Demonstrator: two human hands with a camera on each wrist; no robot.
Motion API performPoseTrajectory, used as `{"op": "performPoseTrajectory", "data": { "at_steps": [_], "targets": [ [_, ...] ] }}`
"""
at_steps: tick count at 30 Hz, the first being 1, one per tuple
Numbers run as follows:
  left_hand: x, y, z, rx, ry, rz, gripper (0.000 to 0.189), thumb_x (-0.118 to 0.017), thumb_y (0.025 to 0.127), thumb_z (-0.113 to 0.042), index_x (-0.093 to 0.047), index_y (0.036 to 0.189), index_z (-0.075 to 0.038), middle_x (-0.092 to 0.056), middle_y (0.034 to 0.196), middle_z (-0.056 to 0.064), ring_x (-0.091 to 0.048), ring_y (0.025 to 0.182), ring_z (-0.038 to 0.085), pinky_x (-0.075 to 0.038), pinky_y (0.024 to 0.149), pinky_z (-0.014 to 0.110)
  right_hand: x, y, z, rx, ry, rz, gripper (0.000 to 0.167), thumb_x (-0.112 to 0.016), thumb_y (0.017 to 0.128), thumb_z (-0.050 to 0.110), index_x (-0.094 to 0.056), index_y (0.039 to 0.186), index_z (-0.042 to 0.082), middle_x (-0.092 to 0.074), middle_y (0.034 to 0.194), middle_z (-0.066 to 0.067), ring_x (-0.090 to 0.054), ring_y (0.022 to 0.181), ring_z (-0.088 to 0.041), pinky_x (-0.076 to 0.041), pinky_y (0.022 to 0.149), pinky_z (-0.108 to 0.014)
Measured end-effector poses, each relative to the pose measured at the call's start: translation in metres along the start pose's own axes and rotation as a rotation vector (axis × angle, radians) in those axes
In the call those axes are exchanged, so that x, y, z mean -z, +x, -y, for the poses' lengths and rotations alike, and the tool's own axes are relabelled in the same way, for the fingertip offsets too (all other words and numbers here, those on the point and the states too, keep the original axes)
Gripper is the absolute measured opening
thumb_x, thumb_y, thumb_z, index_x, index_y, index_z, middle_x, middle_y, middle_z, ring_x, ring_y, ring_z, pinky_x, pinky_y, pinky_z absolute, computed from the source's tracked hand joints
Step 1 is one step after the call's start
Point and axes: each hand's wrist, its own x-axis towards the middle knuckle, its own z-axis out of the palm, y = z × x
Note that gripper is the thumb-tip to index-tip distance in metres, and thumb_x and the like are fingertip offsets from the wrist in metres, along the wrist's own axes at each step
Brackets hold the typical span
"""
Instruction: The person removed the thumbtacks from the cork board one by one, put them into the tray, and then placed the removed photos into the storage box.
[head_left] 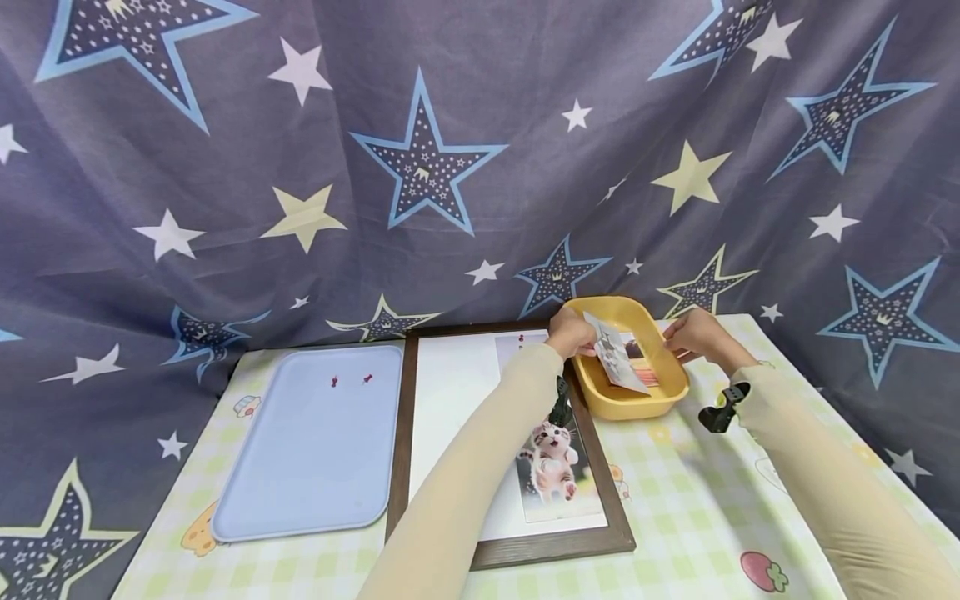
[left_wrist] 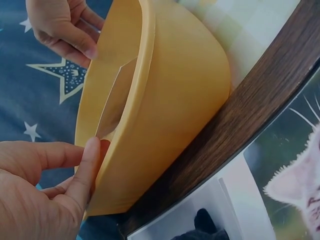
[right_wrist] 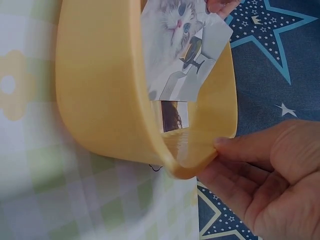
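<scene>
A yellow plastic basin (head_left: 633,407) stands at the back right, close against the framed white board (head_left: 555,548). My left hand (head_left: 572,333) reaches over its near left rim and pinches a cat photo (head_left: 617,357) between thumb and fingers. That photo slants inside the basin; its printed side, a pale cat, faces the right wrist view. With thumb and fingers, my right hand (head_left: 701,337) grips the basin's right rim (right_wrist: 192,172). Below the raised photo, more prints (right_wrist: 172,117) lie on the basin's bottom, partly covered by it.
A kitten photo (head_left: 553,471) lies on the board's lower right, with another print partly under my left arm. One red pushpin (head_left: 521,337) is at the board's top. Left of it, a pale blue tray (head_left: 311,454) holds two red pushpins (head_left: 367,378). A starry curtain (head_left: 465,275) hangs behind the table.
</scene>
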Motion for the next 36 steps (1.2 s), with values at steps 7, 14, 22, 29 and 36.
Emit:
{"op": "performPoseTrajectory", "data": {
  "at_steps": [7, 14, 22, 29, 36],
  "targets": [
    [-0.003, 0.001, 0.001, -0.009, 0.025, -0.013, 0.038, -0.069, 0.079, 0.019, -0.067, 0.116, 0.01, -0.071, 0.102, 0.018, -0.058, 0.05, 0.018, -0.059, 0.051, 0.026, 0.001, -0.002, 0.002, -0.01, -0.012, -0.001, 0.028, -0.066, 0.088, -0.007, -0.063, 0.111, -0.024, -0.074, 0.084, -0.018, -0.07, 0.071, -0.019, -0.064, 0.074, -0.047],
    [-0.003, -0.001, 0.002, -0.037, 0.074, -0.02, 0.038, -0.068, 0.082, 0.015, -0.068, 0.119, 0.007, -0.073, 0.111, 0.018, -0.064, 0.054, 0.02, -0.064, 0.066, 0.034, 0.0, -0.003, 0.005, -0.024, -0.026, 0.006, 0.028, -0.066, 0.09, -0.006, -0.063, 0.112, -0.023, -0.074, 0.089, -0.021, -0.069, 0.071, -0.015, -0.064, 0.076, -0.047],
    [0.0, -0.008, 0.001, -0.04, 0.056, 0.007, 0.034, -0.067, 0.083, 0.013, -0.069, 0.117, 0.007, -0.074, 0.106, 0.017, -0.065, 0.059, 0.022, -0.065, 0.073, 0.036, 0.001, -0.004, 0.005, -0.024, -0.032, 0.015, 0.028, -0.065, 0.089, -0.006, -0.063, 0.112, -0.023, -0.074, 0.084, -0.016, -0.069, 0.07, -0.014, -0.064, 0.075, -0.047],
    [-0.01, 0.011, 0.008, 0.002, -0.037, 0.078, 0.039, -0.065, 0.084, 0.005, -0.062, 0.123, 0.006, -0.065, 0.092, 0.018, -0.068, 0.065, 0.031, -0.064, 0.06, 0.036, 0.001, -0.003, 0.004, -0.02, -0.024, 0.014, 0.028, -0.065, 0.089, -0.006, -0.063, 0.112, -0.023, -0.075, 0.084, -0.015, -0.07, 0.071, -0.016, -0.064, 0.076, -0.048],
    [-0.003, -0.014, -0.001, 0.055, -0.066, 0.071, 0.03, -0.064, 0.091, -0.002, -0.061, 0.12, 0.007, -0.066, 0.091, 0.019, -0.068, 0.071, 0.032, -0.064, 0.079, 0.04, 0.001, -0.001, 0.001, -0.017, -0.016, 0.009, 0.028, -0.065, 0.089, -0.006, -0.063, 0.112, -0.023, -0.074, 0.084, -0.016, -0.07, 0.071, -0.017, -0.064, 0.077, -0.049]
  ]
}}
